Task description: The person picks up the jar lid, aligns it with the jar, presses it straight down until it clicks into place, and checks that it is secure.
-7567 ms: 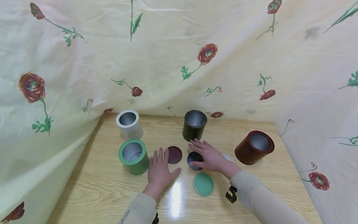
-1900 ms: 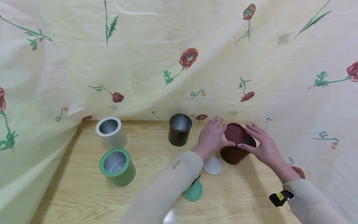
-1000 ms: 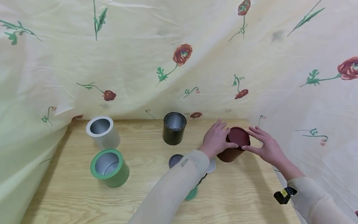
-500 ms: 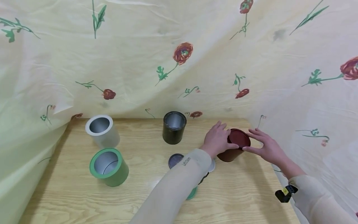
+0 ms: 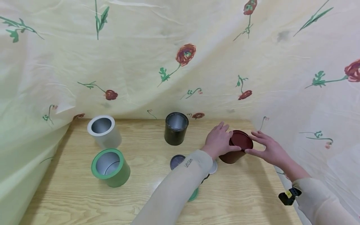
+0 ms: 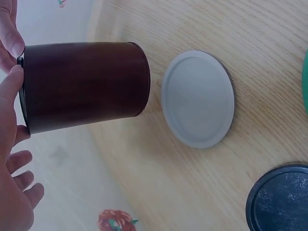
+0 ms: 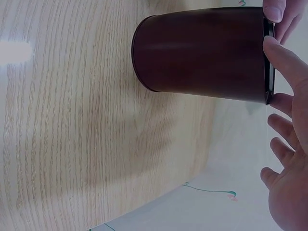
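Observation:
A dark red canister [image 5: 231,157] stands on the table at the right, its matching dark red lid [image 5: 242,139] seated over its mouth. My left hand [image 5: 217,140] holds the left side of the lid's rim between thumb and forefinger. From the opposite side, my right hand [image 5: 268,151] grips the rim the same way, its other fingers spread clear. In the right wrist view a thin dark gap shows between the lid and the canister wall [image 7: 202,53]. Both thumbs meet near the rim's front.
A white lid [image 6: 198,98] and a black lid [image 6: 284,202] lie left of the canister; my left sleeve partly covers them and a green lid [image 5: 194,194] in the head view. Lidless black [image 5: 175,134], white [image 5: 108,137] and green [image 5: 116,175] canisters stand further left.
The dark red lid has gone from lying on the table to tilted above the canister, then down flat onto its mouth. Both hands moved right with it; in the last second they barely shift.

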`<state>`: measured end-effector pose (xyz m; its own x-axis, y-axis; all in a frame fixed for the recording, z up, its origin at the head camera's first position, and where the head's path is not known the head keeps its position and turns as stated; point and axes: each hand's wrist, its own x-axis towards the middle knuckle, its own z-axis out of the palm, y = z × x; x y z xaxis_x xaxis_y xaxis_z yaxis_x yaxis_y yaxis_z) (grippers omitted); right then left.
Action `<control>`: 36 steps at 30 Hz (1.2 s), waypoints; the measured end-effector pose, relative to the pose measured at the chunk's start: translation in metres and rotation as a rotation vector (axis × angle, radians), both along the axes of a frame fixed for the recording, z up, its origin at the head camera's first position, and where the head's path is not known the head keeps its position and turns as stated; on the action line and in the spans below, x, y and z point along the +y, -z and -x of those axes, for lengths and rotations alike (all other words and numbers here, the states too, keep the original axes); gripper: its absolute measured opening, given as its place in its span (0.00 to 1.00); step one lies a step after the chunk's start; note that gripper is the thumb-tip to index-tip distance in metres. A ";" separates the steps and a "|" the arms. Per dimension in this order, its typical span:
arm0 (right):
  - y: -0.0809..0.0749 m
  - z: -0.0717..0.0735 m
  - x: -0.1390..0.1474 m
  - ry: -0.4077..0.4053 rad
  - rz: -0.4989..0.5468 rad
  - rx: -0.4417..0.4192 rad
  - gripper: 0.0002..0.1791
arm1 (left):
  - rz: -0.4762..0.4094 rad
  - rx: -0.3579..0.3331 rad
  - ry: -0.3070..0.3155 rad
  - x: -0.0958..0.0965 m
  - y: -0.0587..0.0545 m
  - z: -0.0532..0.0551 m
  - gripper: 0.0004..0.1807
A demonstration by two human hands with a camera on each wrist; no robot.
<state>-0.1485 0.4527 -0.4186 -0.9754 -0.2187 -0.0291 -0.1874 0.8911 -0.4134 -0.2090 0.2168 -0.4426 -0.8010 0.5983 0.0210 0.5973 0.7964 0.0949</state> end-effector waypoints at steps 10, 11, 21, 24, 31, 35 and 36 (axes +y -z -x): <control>0.005 0.002 -0.004 -0.042 -0.006 0.079 0.37 | 0.017 -0.008 0.012 -0.002 0.003 0.001 0.43; 0.006 0.003 -0.004 -0.043 -0.004 0.080 0.37 | 0.016 -0.008 0.015 -0.002 0.003 0.001 0.42; 0.010 0.007 -0.002 -0.040 0.009 0.029 0.38 | 0.025 -0.063 -0.022 0.003 0.004 0.002 0.38; 0.009 0.008 -0.003 -0.032 0.016 0.010 0.39 | 0.034 -0.088 -0.037 0.005 0.002 0.002 0.38; 0.007 0.011 -0.007 -0.028 0.027 -0.030 0.39 | 0.040 -0.126 -0.072 0.008 -0.004 0.002 0.37; 0.008 0.012 -0.007 -0.002 0.056 -0.069 0.39 | 0.040 -0.126 -0.090 0.009 -0.010 -0.002 0.34; 0.008 0.012 -0.006 0.004 0.061 -0.075 0.38 | 0.038 -0.124 -0.095 0.010 -0.012 -0.003 0.33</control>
